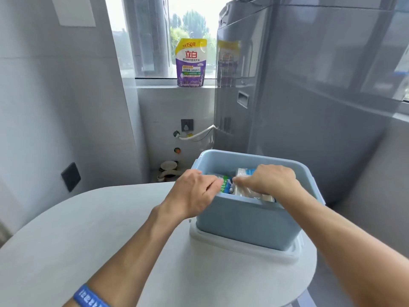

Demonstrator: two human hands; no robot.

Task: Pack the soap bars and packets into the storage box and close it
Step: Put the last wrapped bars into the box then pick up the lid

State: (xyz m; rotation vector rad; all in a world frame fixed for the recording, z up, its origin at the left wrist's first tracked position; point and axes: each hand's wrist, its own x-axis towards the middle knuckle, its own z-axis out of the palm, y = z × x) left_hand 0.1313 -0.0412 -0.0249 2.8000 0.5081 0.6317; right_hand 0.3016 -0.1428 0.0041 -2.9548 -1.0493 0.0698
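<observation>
A light blue storage box stands open on its white lid, on the right part of a round grey table. Inside the box lie a green and blue packet and pale wrapped soap bars. My left hand reaches over the box's left rim, with its fingertips on the green and blue packet. My right hand is inside the box with curled fingers pressing on the pale soap bars. My hands hide much of the box's contents.
A purple and yellow detergent pouch stands on the window sill behind. A tall grey washing machine rises right behind the box. Hose and wall sockets sit low on the far wall. Grey walls close in on the left.
</observation>
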